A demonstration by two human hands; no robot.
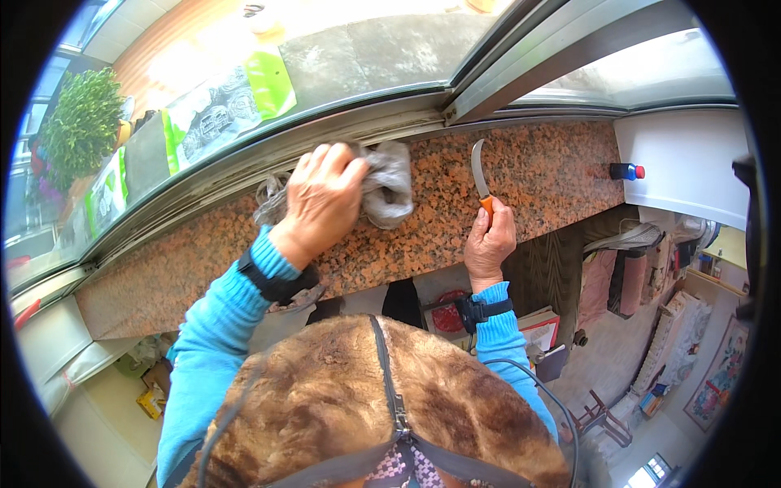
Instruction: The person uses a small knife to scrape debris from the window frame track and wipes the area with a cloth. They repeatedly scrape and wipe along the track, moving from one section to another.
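Note:
My left hand [325, 191] is closed over a crumpled grey cloth [389, 185] and presses it against the inner edge of the window track [236, 175]. Part of the cloth bulges out to the right of the hand, and another fold shows on its left. To the right, my right hand [490, 240] grips the orange handle of a small knife [478, 167] with a curved blade. The blade points away from me, above the speckled red-brown granite sill [537, 167]. Whether its tip touches the stone I cannot tell.
A small dark bottle with a red cap [627, 172] lies at the sill's right end, by the white wall [687, 175]. Beyond the glass are green-and-clear plastic bags [211, 110] and a leafy plant [81, 118]. A sliding window frame [521, 65] stands at the upper right.

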